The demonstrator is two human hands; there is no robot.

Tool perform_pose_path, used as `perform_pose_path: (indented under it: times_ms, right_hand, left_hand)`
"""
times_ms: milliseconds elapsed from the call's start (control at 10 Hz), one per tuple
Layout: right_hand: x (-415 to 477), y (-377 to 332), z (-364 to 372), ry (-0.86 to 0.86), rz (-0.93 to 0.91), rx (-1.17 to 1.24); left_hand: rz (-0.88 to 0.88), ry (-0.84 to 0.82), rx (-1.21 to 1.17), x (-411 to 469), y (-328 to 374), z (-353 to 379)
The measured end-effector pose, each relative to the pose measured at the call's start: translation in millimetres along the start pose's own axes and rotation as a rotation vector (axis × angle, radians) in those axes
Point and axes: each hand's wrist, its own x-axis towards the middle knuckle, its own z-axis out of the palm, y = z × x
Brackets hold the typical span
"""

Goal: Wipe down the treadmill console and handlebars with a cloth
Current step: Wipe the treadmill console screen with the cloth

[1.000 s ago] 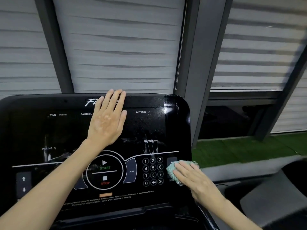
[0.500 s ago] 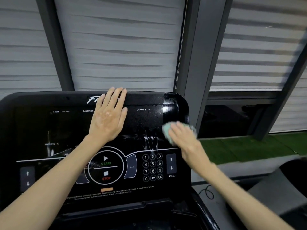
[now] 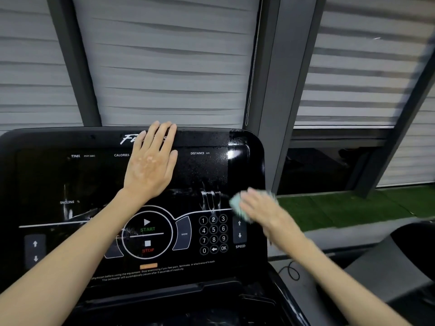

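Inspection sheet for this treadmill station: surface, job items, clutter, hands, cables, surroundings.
Surface: console glossy black, with streaks and droplets near the speed readout and the upper right corner.
Job's things: pale green cloth at the console's right edge, under the right hand; handlebars not clearly in view.
Clutter: nothing seen.
Hands: left hand flat on the console's top middle, fingers straight; right hand presses the cloth, blurred, fingers look extended.
Cables: thin black cable looped on the grey surface right of the console; blind cord hangs by the pillar.
Surroundings: closed blinds behind, green turf to the right.
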Motion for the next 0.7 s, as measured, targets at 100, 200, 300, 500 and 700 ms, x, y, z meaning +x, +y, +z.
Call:
perform_pose_path:
  times_ms: [100,200,300,500,700]
  right_hand:
    - [70,27,-23,0.102,0.069,-0.053]
    - [108,35,-34,0.17,0.088,-0.106]
    - [99,24,-24,0.225,0.108,-0.082]
    - [-27,-28,27,0.052,0.068,0.004]
    - [-98,-47,34,-0.198,-0.1,-0.046]
  left_hand:
    - [-0.003,-0.004,-0.008,0,0,0]
    - [-0.005,-0.007,-0.013,0,0,0]
    - [-0.003,0.0,-0.015,0,0,0]
    - [-0.005,0.0,-0.01,0,0,0]
    - [-0.011,0.003,-0.017,0,0,-2]
